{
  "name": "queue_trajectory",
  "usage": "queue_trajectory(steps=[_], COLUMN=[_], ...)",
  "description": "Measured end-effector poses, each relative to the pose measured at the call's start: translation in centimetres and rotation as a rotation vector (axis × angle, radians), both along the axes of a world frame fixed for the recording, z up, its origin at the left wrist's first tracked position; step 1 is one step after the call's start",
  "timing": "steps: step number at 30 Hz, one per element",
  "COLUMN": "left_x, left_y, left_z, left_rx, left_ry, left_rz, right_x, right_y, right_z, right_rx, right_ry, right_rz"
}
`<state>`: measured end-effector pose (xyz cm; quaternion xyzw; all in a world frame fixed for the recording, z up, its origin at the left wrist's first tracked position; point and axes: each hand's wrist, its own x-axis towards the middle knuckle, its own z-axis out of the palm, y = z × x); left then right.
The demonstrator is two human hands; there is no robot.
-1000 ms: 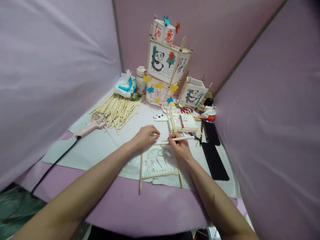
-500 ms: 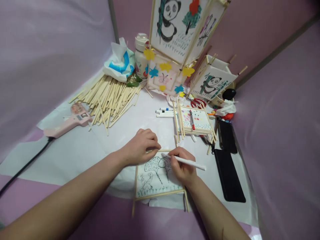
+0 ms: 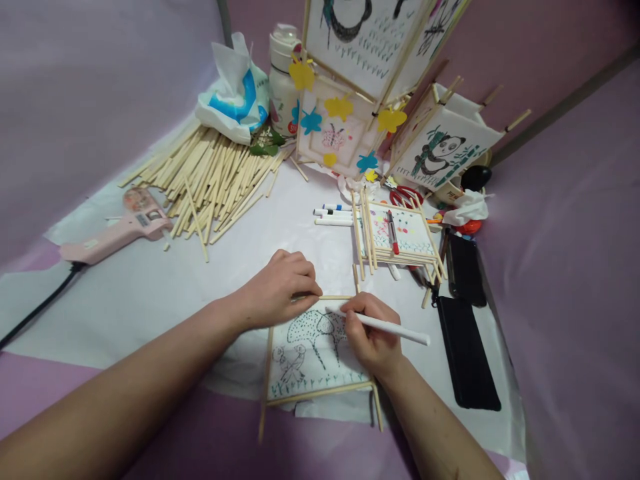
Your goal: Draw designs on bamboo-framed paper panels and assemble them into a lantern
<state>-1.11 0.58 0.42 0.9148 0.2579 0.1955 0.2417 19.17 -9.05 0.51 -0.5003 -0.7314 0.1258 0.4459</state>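
A paper panel [image 3: 300, 363] framed in thin wooden sticks lies in front of me. It bears dotted ginkgo-like shapes, a bird-like outline and a row of green grass marks. My right hand [image 3: 375, 333] is closed round a white marker pen [image 3: 395, 327], its tip at the paper near the top of the drawing. At the panel's upper edge, my left hand [image 3: 287, 287] has its fingers curled, the fingertips pinching the top stick [image 3: 337, 297]. The left palm hides the upper left corner of the frame.
Loose wooden sticks [image 3: 200, 173] and a pink glue gun [image 3: 117, 233] lie at left. Behind stand a tissue pack [image 3: 235, 107], a white bottle [image 3: 283, 87] and panda-painted lanterns [image 3: 445, 143]. Right of centre are stacked framed panels [image 3: 400, 233], several markers [image 3: 334, 215] and black phones [image 3: 467, 353].
The view has shifted slightly, so the background things sit differently. My right hand and the marker are a little farther right in the picture; both grips look the same.
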Motion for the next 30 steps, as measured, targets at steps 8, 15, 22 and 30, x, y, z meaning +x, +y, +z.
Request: queue_trajectory(steps=[8,15,22,30], left_x=[-0.11,-0.06,-0.13,-0.11], left_y=[-0.12,-0.12,-0.10,-0.07], left_z=[0.20,-0.02,0.04,0.14], left_rx=[0.004,0.008,0.019,0.012], left_ry=[0.004,-0.013,-0.005,-0.005], left_rz=[0.012,0.012,0.004,0.009], right_x=[0.11,0.29,0.36,0.24], right_y=[-0.14,-0.31,-0.48,-0.22], right_z=[-0.24,-0.42,-0.29,-0.42], right_rx=[-0.002,0.001,0.003,-0.029], right_ry=[0.024,0.040,0.070,0.026], right_rz=[0.009,0.001,-0.048,-0.075])
